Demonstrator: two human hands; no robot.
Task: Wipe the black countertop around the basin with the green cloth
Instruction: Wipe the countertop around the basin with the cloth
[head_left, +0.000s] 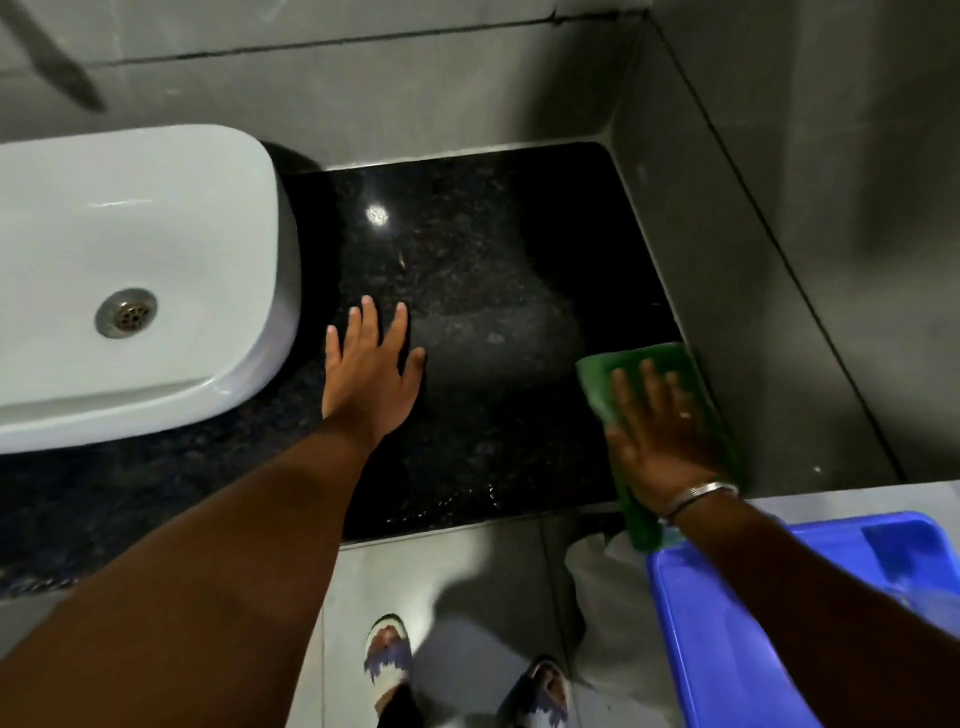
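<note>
Cloth (670, 364) — green, spread flat on the black counter (483, 291) at its right edge, against the grey tiled wall (779, 260) — lies under the right hand (662, 441), whose fingers are splayed flat on it, gripping nothing. The left hand (371, 376) rests open, palm down, on the bare counter just right of the white basin (156, 249). A blue tub (727, 649) sits below the counter's right corner.

place: bathroom, probably | cues: white basin (135, 280), black countertop (467, 291), grey wall tiles (415, 88)

Green cloth (670, 364) flat on black countertop (493, 291), right edge.
</note>
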